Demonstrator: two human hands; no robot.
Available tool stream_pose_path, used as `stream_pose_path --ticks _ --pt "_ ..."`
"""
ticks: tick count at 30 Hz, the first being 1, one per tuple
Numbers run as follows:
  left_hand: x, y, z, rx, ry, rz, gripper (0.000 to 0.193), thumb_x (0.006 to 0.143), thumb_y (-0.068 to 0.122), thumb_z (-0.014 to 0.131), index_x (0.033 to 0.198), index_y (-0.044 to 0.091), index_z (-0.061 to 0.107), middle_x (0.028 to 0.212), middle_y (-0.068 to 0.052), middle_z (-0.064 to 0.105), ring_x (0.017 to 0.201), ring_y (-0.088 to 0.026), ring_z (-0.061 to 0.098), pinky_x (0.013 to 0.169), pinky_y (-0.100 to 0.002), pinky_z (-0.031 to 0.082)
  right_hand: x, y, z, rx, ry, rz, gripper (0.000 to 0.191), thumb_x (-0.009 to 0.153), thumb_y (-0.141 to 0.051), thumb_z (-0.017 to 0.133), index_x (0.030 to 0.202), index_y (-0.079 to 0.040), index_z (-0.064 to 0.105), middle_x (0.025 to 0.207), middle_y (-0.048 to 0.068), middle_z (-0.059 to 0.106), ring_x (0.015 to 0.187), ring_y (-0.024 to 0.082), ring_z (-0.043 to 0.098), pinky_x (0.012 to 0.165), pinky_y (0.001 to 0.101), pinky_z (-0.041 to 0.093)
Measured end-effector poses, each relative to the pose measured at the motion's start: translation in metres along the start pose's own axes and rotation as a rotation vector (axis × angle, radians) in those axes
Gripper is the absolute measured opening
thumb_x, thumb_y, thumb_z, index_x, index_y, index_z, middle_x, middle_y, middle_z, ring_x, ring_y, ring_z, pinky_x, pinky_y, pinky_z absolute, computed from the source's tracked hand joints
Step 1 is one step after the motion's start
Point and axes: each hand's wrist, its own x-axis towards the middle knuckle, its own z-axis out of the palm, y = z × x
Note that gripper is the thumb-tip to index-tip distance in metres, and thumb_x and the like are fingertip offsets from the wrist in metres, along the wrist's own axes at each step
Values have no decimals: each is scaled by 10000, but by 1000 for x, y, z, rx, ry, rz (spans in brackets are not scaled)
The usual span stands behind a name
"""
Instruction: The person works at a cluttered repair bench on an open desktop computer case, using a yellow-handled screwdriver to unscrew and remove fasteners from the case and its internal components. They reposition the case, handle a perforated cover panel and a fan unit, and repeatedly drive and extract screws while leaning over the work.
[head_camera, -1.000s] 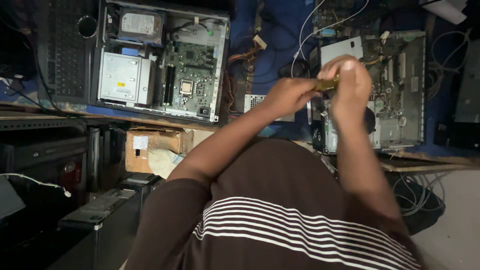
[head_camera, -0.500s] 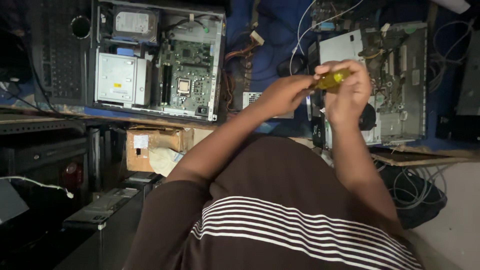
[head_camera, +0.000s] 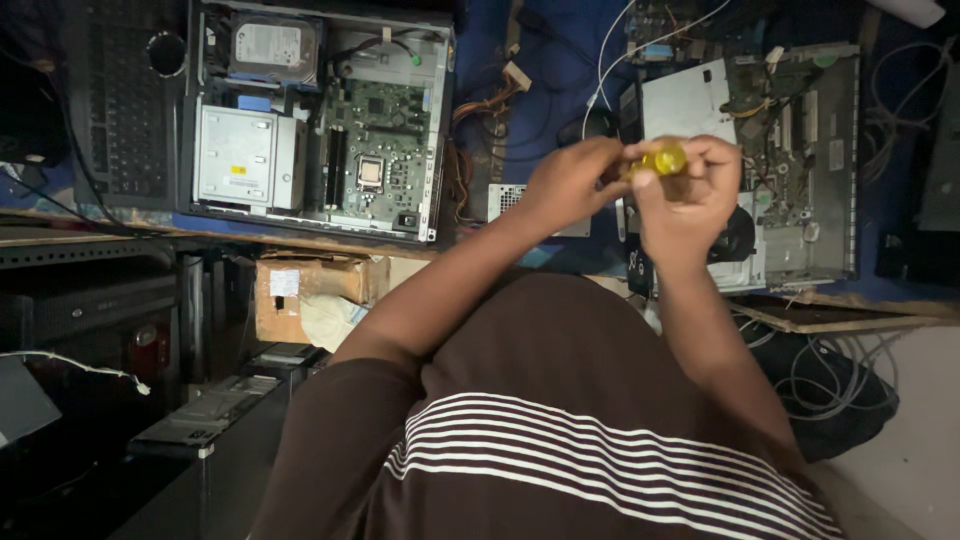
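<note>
A screwdriver with a yellow handle (head_camera: 665, 160) is held up between both my hands over the blue bench. My right hand (head_camera: 690, 205) is wrapped around the handle. My left hand (head_camera: 568, 185) pinches the tool's other end with its fingertips; that end is hidden by the fingers. Both hands hover in front of an open computer case (head_camera: 810, 150) with its green board and a metal drive cover showing.
A second open computer case (head_camera: 320, 120) lies at the left with a motherboard, a hard drive and an optical drive. A black keyboard (head_camera: 110, 110) lies left of it. A cardboard box (head_camera: 310, 295) sits under the bench edge. Loose cables (head_camera: 830, 370) hang at the right.
The hands have dropped slightly and turned, so the yellow handle now shows more clearly between the fingers. Both hands stay on the tool.
</note>
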Motion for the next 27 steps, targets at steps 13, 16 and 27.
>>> stream_pose_path --ticks 13,16,27 --pt "-5 -20 21 131 -109 -36 252 857 272 828 994 109 693 975 -94 698 943 -326 692 793 -444 554 -9 5 -5 13 -22 44 413 1139 -247 602 1404 -9 392 1325 157 613 1234 242 649 1067 375 541" --pt "-1 -17 19 99 -139 -70 300 844 258 825 987 58 653 973 -111 688 950 -340 675 780 -464 540 -12 5 -5 -197 45 9 345 1149 -191 611 1377 16 456 1316 175 592 1225 238 641 1037 352 544" --pt "1 -10 12 147 -170 -19 283 869 264 797 1107 141 706 977 -79 728 950 -321 699 781 -448 546 -14 0 -13 -475 -41 -56 323 1060 -83 725 1322 52 594 1282 166 604 1165 199 629 1033 339 535"
